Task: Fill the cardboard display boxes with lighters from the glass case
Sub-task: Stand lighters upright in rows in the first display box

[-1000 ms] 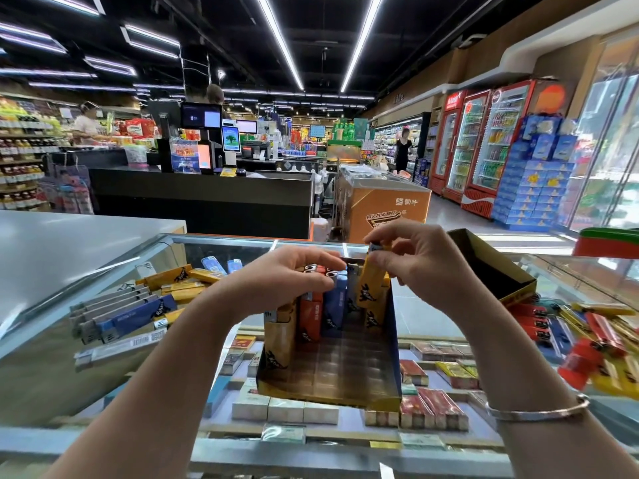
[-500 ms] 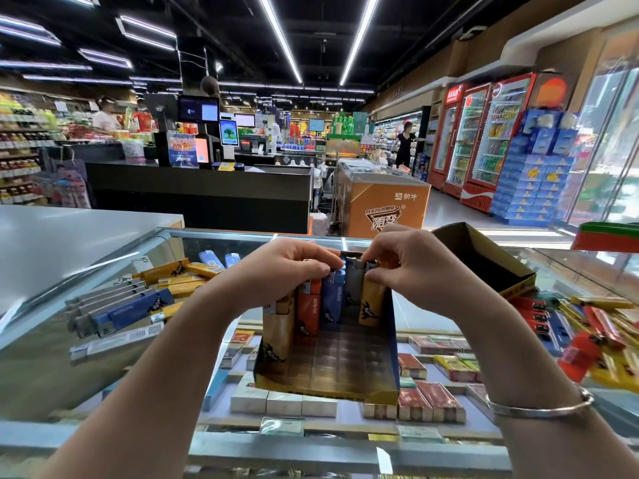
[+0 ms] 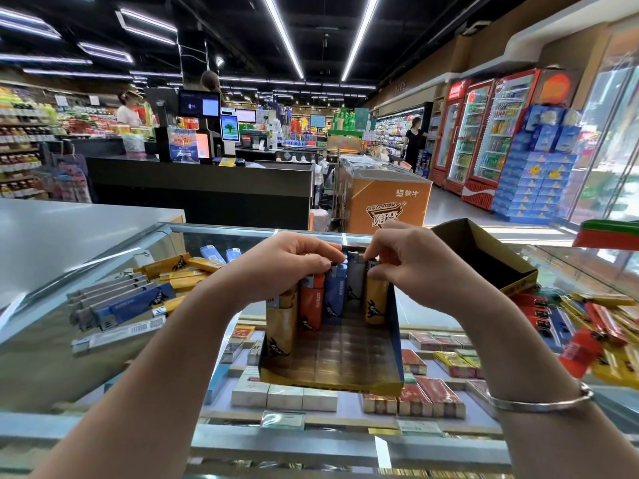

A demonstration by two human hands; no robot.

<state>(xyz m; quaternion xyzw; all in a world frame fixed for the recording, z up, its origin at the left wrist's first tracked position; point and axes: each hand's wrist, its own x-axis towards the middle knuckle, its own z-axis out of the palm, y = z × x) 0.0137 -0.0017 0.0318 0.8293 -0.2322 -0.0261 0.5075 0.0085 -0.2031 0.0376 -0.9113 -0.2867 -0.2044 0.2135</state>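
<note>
A yellow and blue cardboard display box [image 3: 332, 382] stands on the glass case top [image 3: 114, 357] in front of me. Several lighters stand upright along its back row: a yellow one at the left, an orange lighter [image 3: 310, 307], a blue lighter [image 3: 333, 297], a grey one and a yellow lighter [image 3: 376, 302] at the right. My left hand [image 3: 283, 267] rests curled over the tops of the left lighters. My right hand [image 3: 411, 261] pinches the top of the right yellow lighter. The front of the box floor is bare.
Loose yellow, blue and grey lighters [image 3: 138, 299] lie in a heap on the glass at the left; red, yellow and blue lighters [image 3: 594, 323] lie at the right. A second cardboard box [image 3: 484, 257] stands open behind my right hand. Cigarette packs show under the glass.
My right hand has lowered the yellow lighter into the box's back row, where it now stands. My left hand has stayed on the tops of the left lighters.
</note>
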